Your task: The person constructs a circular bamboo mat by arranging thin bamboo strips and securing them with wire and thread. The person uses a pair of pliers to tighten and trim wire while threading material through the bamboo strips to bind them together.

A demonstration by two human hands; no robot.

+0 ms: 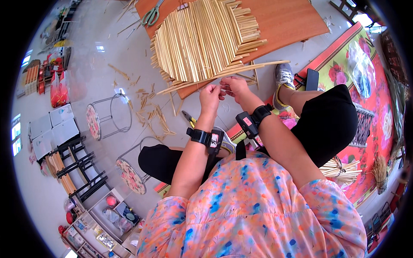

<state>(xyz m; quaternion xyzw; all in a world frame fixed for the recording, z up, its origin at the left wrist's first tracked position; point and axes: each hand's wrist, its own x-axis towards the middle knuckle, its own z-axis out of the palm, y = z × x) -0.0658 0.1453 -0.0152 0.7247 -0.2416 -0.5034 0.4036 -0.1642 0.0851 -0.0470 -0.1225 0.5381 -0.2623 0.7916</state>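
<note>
Just below the near edge of a round mat of pale wooden sticks (198,41), my left hand (211,95) and my right hand (231,86) are close together, both pinched on a thin, pale thread (222,89), which is hard to make out. The mat lies on an orange-brown board (292,23), with longer loose sticks (269,63) along its near side. Green-handled scissors (150,16) rest at the board's far left, and pliers (189,118) with yellow-and-black handles lie on the floor left of my hands.
Cut stick pieces (160,116) litter the floor. Two round stools (92,120) lie tipped at the left, near shelving (107,219). A floral rug (374,142) at the right holds a phone (312,79), plastic bag (361,64), stick bundle (340,170) and straw brush (379,174).
</note>
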